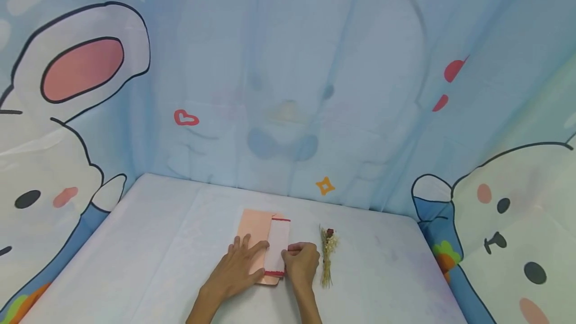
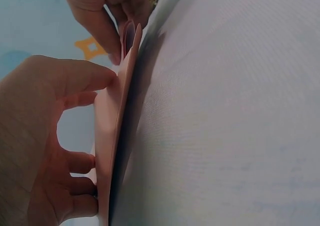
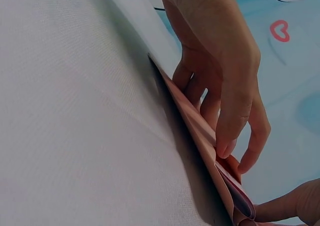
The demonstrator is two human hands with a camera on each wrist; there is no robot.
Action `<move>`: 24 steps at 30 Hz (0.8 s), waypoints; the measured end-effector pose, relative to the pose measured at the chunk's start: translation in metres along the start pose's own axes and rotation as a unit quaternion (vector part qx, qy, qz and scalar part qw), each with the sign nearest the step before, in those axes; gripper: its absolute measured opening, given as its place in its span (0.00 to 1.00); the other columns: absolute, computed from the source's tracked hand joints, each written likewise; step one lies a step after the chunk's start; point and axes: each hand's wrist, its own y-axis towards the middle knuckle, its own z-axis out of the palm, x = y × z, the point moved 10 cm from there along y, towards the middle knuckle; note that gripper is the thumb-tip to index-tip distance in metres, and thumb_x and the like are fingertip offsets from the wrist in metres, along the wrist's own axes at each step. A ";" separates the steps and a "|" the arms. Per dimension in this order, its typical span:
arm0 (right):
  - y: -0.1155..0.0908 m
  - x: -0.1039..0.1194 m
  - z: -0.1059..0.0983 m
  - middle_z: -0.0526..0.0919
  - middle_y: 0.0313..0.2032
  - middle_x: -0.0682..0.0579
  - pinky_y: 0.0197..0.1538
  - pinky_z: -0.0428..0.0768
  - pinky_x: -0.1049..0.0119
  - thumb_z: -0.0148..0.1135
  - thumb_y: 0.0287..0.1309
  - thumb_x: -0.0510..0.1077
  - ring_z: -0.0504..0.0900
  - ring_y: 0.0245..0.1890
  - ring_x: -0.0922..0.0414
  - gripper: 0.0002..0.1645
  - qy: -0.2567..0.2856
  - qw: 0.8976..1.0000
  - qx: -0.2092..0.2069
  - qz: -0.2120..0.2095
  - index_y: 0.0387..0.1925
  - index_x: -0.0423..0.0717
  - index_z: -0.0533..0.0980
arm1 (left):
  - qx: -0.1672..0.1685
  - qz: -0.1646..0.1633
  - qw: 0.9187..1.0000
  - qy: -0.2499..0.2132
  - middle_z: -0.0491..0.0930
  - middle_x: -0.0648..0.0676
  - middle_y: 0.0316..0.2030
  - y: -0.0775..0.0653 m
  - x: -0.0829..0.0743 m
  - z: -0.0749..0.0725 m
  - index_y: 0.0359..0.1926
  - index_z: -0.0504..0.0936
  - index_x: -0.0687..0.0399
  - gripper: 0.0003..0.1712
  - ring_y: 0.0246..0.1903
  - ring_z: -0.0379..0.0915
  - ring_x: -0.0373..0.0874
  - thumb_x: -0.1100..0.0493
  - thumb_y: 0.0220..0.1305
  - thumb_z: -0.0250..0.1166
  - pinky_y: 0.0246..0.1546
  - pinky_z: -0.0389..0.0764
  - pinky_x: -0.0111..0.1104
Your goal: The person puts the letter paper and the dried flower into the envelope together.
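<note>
On the white table lies a peach folded paper card (image 1: 253,226), its right part turned over as a pale pink panel (image 1: 278,239) with red strips at top and bottom. My left hand (image 1: 237,270) presses on the card with spread fingers, the index fingertip and thumb at the panel's left side. At the panel's right edge, my right hand (image 1: 302,263) pinches the paper between thumb and curled fingers. The left wrist view shows the card's fold (image 2: 129,38) curving up as a loop near the right fingers. A similar rounded fold (image 3: 242,203) appears in the right wrist view.
A small bunch of dried flowers (image 1: 328,256) with a dark red bloom lies just right of my right hand. The white tabletop (image 1: 148,244) ends at a blue cartoon-printed curtain (image 1: 288,64) behind and at both sides.
</note>
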 end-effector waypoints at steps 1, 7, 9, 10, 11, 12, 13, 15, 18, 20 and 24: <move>0.000 0.000 0.001 0.87 0.20 0.45 0.22 0.77 0.68 0.79 0.48 0.28 0.81 0.17 0.57 0.06 -0.002 1.000 0.000 0.000 0.27 0.35 0.87 | 0.000 0.001 1.000 0.000 0.60 0.75 0.81 0.000 0.000 0.000 0.78 0.72 0.36 0.35 0.80 0.52 0.84 0.42 0.73 0.62 0.80 0.62 0.70; 0.001 0.000 0.005 0.85 0.18 0.47 0.22 0.77 0.66 0.80 0.45 0.29 0.79 0.17 0.58 0.08 0.006 1.000 -0.009 -0.026 0.24 0.37 0.85 | 0.000 0.004 1.000 -0.001 0.60 0.75 0.82 0.000 0.001 0.000 0.79 0.71 0.37 0.35 0.80 0.52 0.84 0.41 0.74 0.62 0.80 0.61 0.70; 0.000 -0.001 0.007 0.85 0.17 0.48 0.21 0.76 0.67 0.79 0.44 0.29 0.79 0.16 0.59 0.08 0.013 0.999 -0.011 -0.035 0.23 0.38 0.85 | 0.001 0.006 1.000 -0.002 0.59 0.75 0.82 0.000 0.001 0.000 0.79 0.71 0.38 0.35 0.80 0.52 0.84 0.41 0.75 0.62 0.80 0.61 0.70; 0.000 0.000 0.007 0.85 0.17 0.48 0.21 0.76 0.66 0.79 0.44 0.29 0.79 0.16 0.59 0.08 0.013 0.999 -0.011 -0.037 0.23 0.38 0.84 | 0.001 0.006 1.000 -0.001 0.59 0.75 0.82 0.000 0.001 0.000 0.79 0.71 0.38 0.35 0.80 0.52 0.84 0.40 0.75 0.62 0.80 0.61 0.70; 0.000 0.001 0.008 0.85 0.18 0.48 0.21 0.77 0.66 0.79 0.44 0.29 0.79 0.17 0.59 0.08 0.015 0.999 -0.010 -0.038 0.23 0.38 0.84 | 0.001 0.007 1.000 -0.001 0.59 0.76 0.82 0.000 0.001 0.000 0.79 0.71 0.38 0.36 0.80 0.51 0.84 0.40 0.75 0.62 0.80 0.61 0.70; 0.001 -0.001 0.011 0.85 0.18 0.47 0.20 0.76 0.66 0.79 0.45 0.29 0.79 0.16 0.58 0.07 0.017 0.999 -0.010 -0.047 0.23 0.37 0.84 | 0.001 0.007 1.000 -0.001 0.59 0.76 0.82 0.000 0.001 0.000 0.80 0.71 0.38 0.36 0.80 0.51 0.84 0.40 0.75 0.62 0.80 0.61 0.70; 0.001 0.000 0.011 0.85 0.18 0.47 0.20 0.76 0.66 0.79 0.45 0.29 0.80 0.17 0.57 0.07 0.019 0.999 -0.008 -0.045 0.23 0.37 0.85 | 0.001 0.007 1.000 -0.002 0.59 0.76 0.82 0.000 0.001 0.000 0.80 0.71 0.38 0.36 0.80 0.51 0.84 0.40 0.75 0.62 0.80 0.61 0.70; 0.002 -0.001 0.014 0.85 0.19 0.45 0.20 0.77 0.65 0.79 0.46 0.30 0.81 0.17 0.56 0.07 0.015 0.999 -0.003 -0.051 0.24 0.36 0.85 | 0.002 0.007 1.000 -0.002 0.58 0.76 0.82 0.000 0.001 0.000 0.80 0.70 0.37 0.36 0.80 0.51 0.84 0.40 0.76 0.61 0.80 0.61 0.70; 0.007 -0.010 0.021 0.85 0.18 0.46 0.20 0.77 0.65 0.79 0.46 0.31 0.81 0.17 0.56 0.06 0.015 0.999 0.003 -0.051 0.24 0.37 0.85 | 0.001 0.007 1.000 -0.002 0.58 0.75 0.82 0.001 0.002 0.000 0.80 0.70 0.37 0.36 0.80 0.51 0.84 0.40 0.75 0.61 0.80 0.61 0.70; 0.011 -0.017 0.027 0.86 0.19 0.49 0.21 0.79 0.65 0.79 0.46 0.31 0.81 0.18 0.57 0.07 0.008 0.999 0.008 -0.050 0.24 0.39 0.85 | 0.002 0.008 1.000 -0.003 0.58 0.75 0.82 0.001 0.002 0.001 0.80 0.71 0.38 0.35 0.80 0.51 0.84 0.40 0.75 0.61 0.80 0.61 0.70; 0.019 -0.031 0.041 0.86 0.18 0.51 0.22 0.81 0.65 0.77 0.48 0.31 0.82 0.18 0.59 0.06 -0.006 0.998 0.015 -0.054 0.23 0.41 0.86 | 0.001 0.008 1.000 -0.002 0.59 0.76 0.82 0.001 0.002 0.000 0.80 0.71 0.38 0.35 0.80 0.51 0.85 0.40 0.75 0.62 0.79 0.62 0.71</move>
